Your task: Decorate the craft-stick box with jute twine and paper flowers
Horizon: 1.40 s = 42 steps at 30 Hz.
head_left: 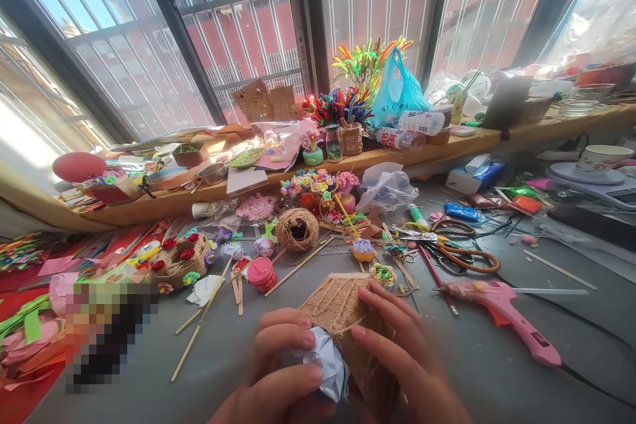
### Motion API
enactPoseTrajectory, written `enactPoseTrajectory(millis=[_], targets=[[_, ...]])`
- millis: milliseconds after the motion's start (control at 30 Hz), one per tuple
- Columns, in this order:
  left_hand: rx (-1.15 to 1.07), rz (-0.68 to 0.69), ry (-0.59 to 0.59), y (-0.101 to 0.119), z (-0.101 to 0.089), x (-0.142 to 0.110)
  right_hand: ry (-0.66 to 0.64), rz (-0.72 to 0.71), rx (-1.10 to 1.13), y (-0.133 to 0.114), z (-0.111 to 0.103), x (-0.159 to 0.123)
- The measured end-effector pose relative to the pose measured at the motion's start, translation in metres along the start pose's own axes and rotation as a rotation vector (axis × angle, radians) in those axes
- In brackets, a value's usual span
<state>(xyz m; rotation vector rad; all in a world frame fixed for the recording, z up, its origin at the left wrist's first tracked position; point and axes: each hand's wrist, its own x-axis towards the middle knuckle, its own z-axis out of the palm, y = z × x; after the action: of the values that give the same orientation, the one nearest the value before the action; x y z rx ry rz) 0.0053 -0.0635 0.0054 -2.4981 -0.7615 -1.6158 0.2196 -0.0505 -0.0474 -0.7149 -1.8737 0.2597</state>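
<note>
My left hand (285, 358) is closed round a crumpled ball of pale paper (328, 361) and presses it against a small cardboard piece. This cardboard piece (335, 301) has brown twine laid over it in rows and tilts towards me. Fingers of my right hand (402, 344) rest along its right side and grip it. Just beyond lie a purple and orange paper flower (363, 250) and a green and yellow coiled flower (383, 274). The underside of the cardboard and the ends of both thumbs are hidden.
A pink glue gun (511, 318) with a cord lies at right, near orange-handled scissors (467, 255) and a red pencil (440, 278). Ahead stand a twine roll (297, 229) and a pink tub (262, 274). Thin sticks (201, 328) and a decorated twine basket (181, 258) lie left.
</note>
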Motion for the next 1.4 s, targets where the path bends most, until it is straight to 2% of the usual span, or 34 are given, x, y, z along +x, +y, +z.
enactPoseTrajectory(millis=[567,633,767,867,933,1133,1267,1400], targets=[[0.002,0.009,-0.013,-0.004,0.0,-0.009,-0.061,-0.006,-0.105,0.005,-0.004,-0.007],[0.003,-0.012,0.026,-0.005,0.004,-0.015,-0.05,0.006,-0.085,0.005,-0.003,-0.006],[0.057,-0.093,0.201,-0.009,0.017,-0.036,-0.046,0.027,-0.074,0.005,-0.003,-0.004],[0.197,-0.015,0.301,-0.014,0.024,-0.05,-0.039,0.052,-0.077,0.003,-0.004,-0.004],[0.266,0.033,0.325,-0.016,0.022,-0.054,-0.035,0.066,-0.066,0.001,-0.003,-0.003],[0.273,0.123,0.02,-0.014,0.001,-0.038,0.016,0.068,-0.052,-0.003,0.0,-0.002],[0.229,0.131,0.009,-0.012,-0.002,-0.029,-0.024,0.049,-0.076,0.0,-0.001,-0.005],[0.214,0.132,0.024,-0.013,0.001,-0.028,-0.012,0.044,-0.075,0.0,0.0,-0.007]])
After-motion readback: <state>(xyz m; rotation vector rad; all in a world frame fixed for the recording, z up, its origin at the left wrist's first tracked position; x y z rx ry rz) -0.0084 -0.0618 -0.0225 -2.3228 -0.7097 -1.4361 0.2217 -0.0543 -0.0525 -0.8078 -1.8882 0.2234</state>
